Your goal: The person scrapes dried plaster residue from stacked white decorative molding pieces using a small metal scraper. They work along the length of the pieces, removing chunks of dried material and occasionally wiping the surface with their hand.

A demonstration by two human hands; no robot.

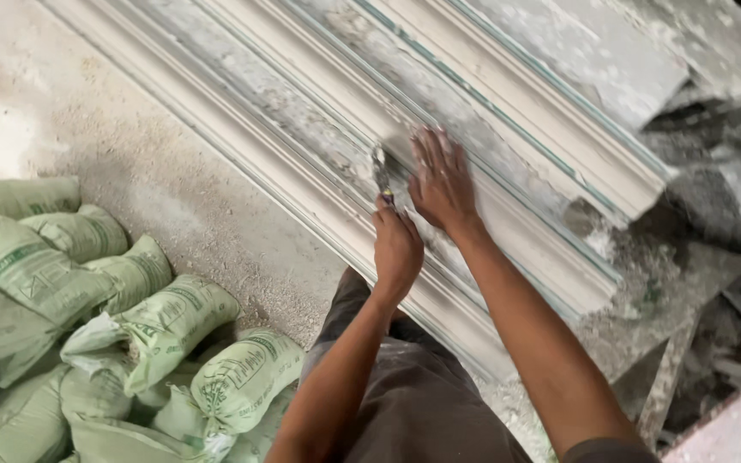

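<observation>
Left hand [396,249]: fingers curled tight round the handle of a small scraper [382,174], blade pointing up and away, tip touching the moulding [482,231]. Right hand [441,184]: fingers spread wide and flat, palm pressed on the moulding just beside the blade, holding nothing.

The moulding is a long white plaster cornice length, lying diagonally across the dusty floor [156,197], from upper left down to lower right. Its ridges and grooves run lengthways; grey patches and loose crumbs show on the face. A second length [559,120] lies alongside, farther off.

Judged from this: the step in hand is scraping or trimming a groove. To do it well, run the blade along the groove, not across it; ridge edges look thin and would likely chip. Light pressure, shallow blade angle. The flat right hand steadies the piece; best kept beside the blade, never ahead of it.

Outward: green sacks [139,334] stacked at the left, well apart from the work. Broken plaster rubble [713,283] at the right, near the moulding's end.
</observation>
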